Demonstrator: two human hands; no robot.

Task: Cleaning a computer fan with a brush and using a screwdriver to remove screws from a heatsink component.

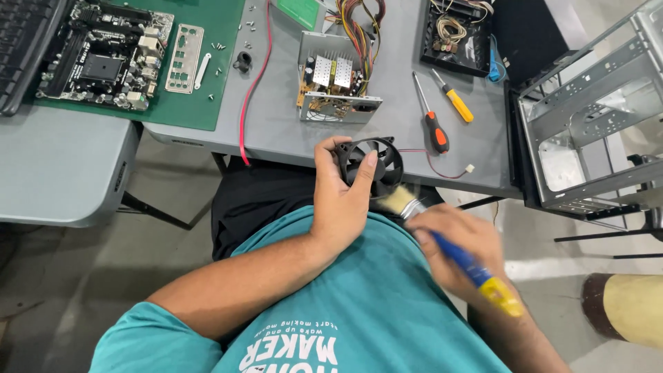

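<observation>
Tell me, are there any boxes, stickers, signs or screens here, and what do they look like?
No boxes, signs or screens show.
Print on the teal shirt: white blocky letters, at the bottom of the view, below the left hand holding the black fan.
The right hand holds a blue and yellow brush; no sticker visible on it.

Teal short-sleeved shirt with white lettering, black trousers, bare forearms

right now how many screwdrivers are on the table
2, both on the grey table right of the open power supply: orange-handled screwdriver nearer the fan, yellow-handled screwdriver beyond. Others may be hidden.
</observation>
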